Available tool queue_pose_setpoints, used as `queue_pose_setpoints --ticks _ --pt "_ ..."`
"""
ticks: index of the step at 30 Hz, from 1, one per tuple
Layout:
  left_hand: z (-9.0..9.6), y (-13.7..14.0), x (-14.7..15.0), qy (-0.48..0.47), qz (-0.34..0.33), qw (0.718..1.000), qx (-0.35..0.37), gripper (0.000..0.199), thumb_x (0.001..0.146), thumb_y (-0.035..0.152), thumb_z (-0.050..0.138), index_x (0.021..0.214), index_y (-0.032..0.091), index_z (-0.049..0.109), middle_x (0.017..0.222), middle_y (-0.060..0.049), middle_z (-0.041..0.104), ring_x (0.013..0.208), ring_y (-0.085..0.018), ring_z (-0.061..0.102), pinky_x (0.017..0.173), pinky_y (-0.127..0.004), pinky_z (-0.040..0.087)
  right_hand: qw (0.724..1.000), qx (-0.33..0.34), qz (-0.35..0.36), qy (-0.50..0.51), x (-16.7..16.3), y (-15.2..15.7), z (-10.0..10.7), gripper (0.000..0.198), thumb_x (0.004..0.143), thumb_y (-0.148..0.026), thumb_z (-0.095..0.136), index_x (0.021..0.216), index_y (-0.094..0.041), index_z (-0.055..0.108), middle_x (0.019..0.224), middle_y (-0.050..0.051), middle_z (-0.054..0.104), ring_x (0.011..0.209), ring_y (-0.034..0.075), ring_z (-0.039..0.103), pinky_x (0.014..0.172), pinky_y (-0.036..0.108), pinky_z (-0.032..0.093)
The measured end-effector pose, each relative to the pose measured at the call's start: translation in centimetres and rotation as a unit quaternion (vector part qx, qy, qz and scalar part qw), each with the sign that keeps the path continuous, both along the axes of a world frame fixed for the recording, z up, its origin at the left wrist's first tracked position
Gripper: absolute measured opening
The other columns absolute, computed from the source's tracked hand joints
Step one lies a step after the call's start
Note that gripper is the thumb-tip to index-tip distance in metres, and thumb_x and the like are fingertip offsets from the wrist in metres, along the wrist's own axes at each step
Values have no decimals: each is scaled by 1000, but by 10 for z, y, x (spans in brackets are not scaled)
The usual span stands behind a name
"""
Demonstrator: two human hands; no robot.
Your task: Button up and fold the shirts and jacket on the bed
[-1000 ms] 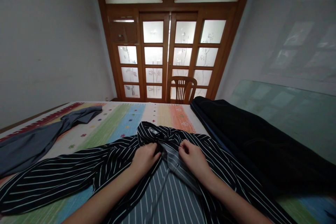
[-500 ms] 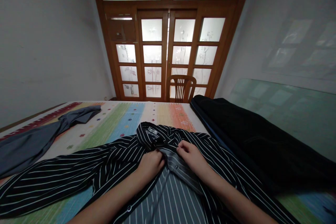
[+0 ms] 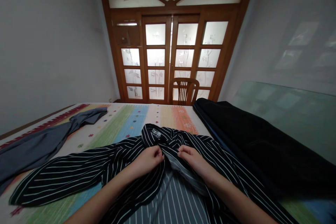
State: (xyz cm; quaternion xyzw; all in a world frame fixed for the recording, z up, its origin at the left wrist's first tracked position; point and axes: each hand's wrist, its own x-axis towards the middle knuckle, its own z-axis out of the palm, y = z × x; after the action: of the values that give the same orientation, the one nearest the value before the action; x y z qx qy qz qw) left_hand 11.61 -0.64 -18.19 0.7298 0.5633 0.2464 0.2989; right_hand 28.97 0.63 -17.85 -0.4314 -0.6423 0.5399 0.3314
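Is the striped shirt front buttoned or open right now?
Open below the collar: the striped shirt lies spread, its grey inner side showing between the front edges. Left hand and right hand each pinch an edge near the collar.

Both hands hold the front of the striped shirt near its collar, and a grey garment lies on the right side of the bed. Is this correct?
Not quite: the head view shows the grey garment on the left side. Both the left hand and right hand do hold the striped shirt near its collar.

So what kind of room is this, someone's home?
Probably a room in a home: wooden doors with frosted glass panes, a wooden chair, and clothes laid on a striped cloth, where both hands pinch a striped shirt.
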Motion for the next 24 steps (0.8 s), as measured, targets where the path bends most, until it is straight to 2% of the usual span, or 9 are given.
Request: queue_pose_setpoints --ticks 3,5,10,13,16,20,24 --pt "13 -17 -5 -135 -7 988 -72 17 66 31 48 61 16 43 51 8 35 46 -6 32 44 -18 24 999 22 39 4 -1 -6 -2 8 64 -22 45 59 -17 44 53 -6 38 50 7 35 49 19 28" --pt "11 -28 -3 -223 9 968 -113 23 65 38 50 63 16 41 48 10 33 40 -4 26 40 -17 20 997 12 71 11 -3 -11 -2 7 65 -23 44 61 -17 44 52 -7 35 47 7 31 47 19 25" --pt "-18 -40 15 -372 67 913 -156 36 57 48 56 65 17 39 42 12 32 32 -1 20 34 -17 12 997 3 79 9 -11 -21 -5 6 62 -24 45 61 -18 43 49 -8 30 46 7 29 45 19 23" --pt "-37 -41 23 -398 96 899 -153 40 54 52 57 63 17 39 42 11 34 31 -1 22 32 -17 13 998 24 57 -5 -14 -25 -17 4 61 -22 44 61 -18 43 49 -7 32 47 8 31 46 19 25" --pt "-48 -42 27 -398 94 900 -153 41 52 52 58 63 16 41 43 11 37 30 -1 24 31 -17 14 998 60 25 -9 -13 -33 -33 4 63 -22 43 64 -18 43 50 -7 33 47 8 32 46 19 27" --pt "-52 -46 27 -394 69 904 -149 37 55 48 58 64 15 43 47 9 42 31 -1 26 32 -17 16 996 93 -14 8 -9 -43 -47 10 67 -24 42 72 -17 46 58 -4 41 53 9 39 51 21 32" --pt "-52 -48 27 -384 63 907 -161 39 53 50 58 63 16 42 45 9 43 30 -1 26 32 -17 15 996 76 -33 30 -10 -44 -56 14 67 -27 44 74 -16 48 60 -3 45 55 10 43 53 22 34"
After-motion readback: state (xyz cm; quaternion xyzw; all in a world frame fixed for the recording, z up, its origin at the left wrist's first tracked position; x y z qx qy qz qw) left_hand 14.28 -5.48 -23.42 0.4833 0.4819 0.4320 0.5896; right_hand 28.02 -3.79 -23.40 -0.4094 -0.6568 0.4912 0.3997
